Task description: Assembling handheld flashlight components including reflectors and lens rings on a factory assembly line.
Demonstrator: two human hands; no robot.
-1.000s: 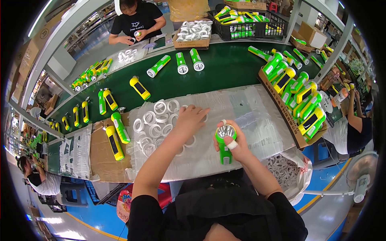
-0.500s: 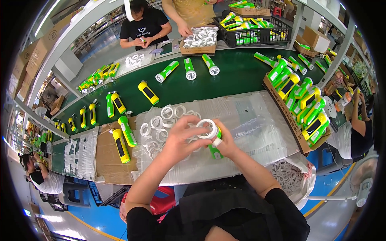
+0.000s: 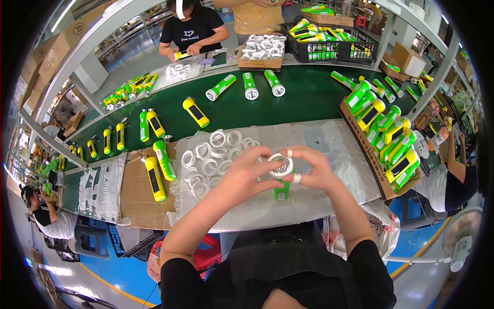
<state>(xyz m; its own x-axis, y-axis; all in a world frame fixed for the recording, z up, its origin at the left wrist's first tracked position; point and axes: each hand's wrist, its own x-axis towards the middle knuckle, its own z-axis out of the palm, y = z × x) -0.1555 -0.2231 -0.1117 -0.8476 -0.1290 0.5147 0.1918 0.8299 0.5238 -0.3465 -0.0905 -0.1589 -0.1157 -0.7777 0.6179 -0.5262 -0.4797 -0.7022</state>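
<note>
Factory benches are running across the view, with a green conveyor belt crossing behind a work surface covered in clear plastic sheeting. Far left, yellow and green flashlights are lying on a sheet of brown cardboard. Just right of them, a heap of white plastic rings is resting on the sheeting, close beside the person's left hand.

That left hand is curling its fingers around the near-left side of a white lens ring, pinching it closed between thumb and fingertips. The ring is sitting on top of a green flashlight, which is standing upright at the middle of the sheeting. The right hand is gripping the same ring from the other side, fingers closed on its rim, with white tape wrapping two fingertips.

Further right, a cardboard tray is holding rows of finished green and yellow flashlights. Across the belt, another person's hands are working on a yellow flashlight.
</note>
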